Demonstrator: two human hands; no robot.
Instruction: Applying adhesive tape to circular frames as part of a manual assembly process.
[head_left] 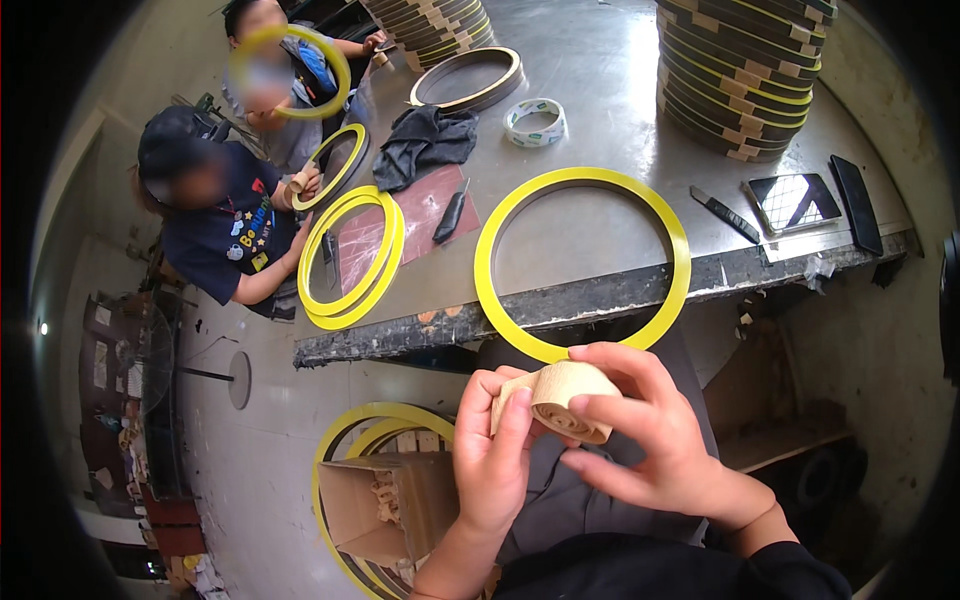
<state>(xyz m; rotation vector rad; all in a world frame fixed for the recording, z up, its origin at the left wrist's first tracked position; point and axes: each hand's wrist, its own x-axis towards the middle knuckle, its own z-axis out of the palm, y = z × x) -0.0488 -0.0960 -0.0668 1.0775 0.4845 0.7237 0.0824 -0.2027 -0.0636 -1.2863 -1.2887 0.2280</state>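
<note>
While L hand (pixel 490 450) pinches the loose end and R hand (pixel 655 440) holds the coil, the tan tape roll (pixel 575 390) sits just off the table (pixel 600 90) edge — nearest yellow-faced ring (pixel 681 250) shows no wrap yet; stacked rings (pixel 740 85) w/ tan wraps look done.

1 tan roll (pixel 568 384), 1 tape roll (pixel 536 138), 2 ring stacks (pixel 738 85) (qty each unclear), 1 cardbd box (pixel 428 490), 2 co-wkrs (pixel 225 225)
</note>
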